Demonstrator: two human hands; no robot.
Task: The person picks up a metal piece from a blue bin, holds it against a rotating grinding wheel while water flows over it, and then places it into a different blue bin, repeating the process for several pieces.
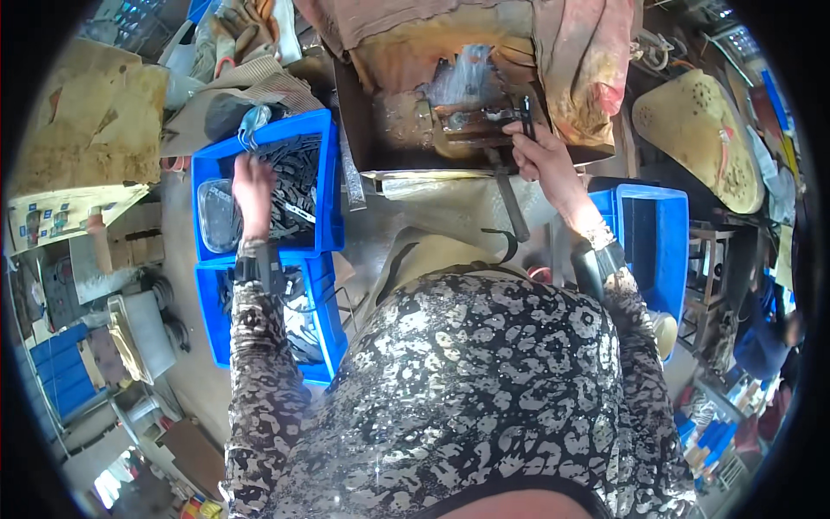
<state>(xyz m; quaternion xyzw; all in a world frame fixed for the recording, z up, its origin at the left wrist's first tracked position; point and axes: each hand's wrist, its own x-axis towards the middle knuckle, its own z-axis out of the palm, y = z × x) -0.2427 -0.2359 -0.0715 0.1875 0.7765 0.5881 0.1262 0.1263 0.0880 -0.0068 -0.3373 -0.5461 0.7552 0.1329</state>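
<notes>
My left hand (252, 189) is over the upper blue bin (329, 177), which holds many small dark flat metal pieces (298, 169). Its fingers are blurred, so I cannot see whether they grip anything. A clear plastic container (216, 216) sits in the same bin beside that wrist. My right hand (546, 163) pinches a narrow dark strip (526, 114) over the right side of a dirty, rust-stained tray (393, 156). In the tray, close to these fingers, is a brownish metal fixture (467, 134), with whitish water or spray behind it.
A second blue bin (324, 316) with dark and shiny pieces stands nearer on the left. On the right is another blue bin (674, 259). A dark bar handle (512, 203) juts from the tray toward me. Stained cloths (579, 60) hang around the tray.
</notes>
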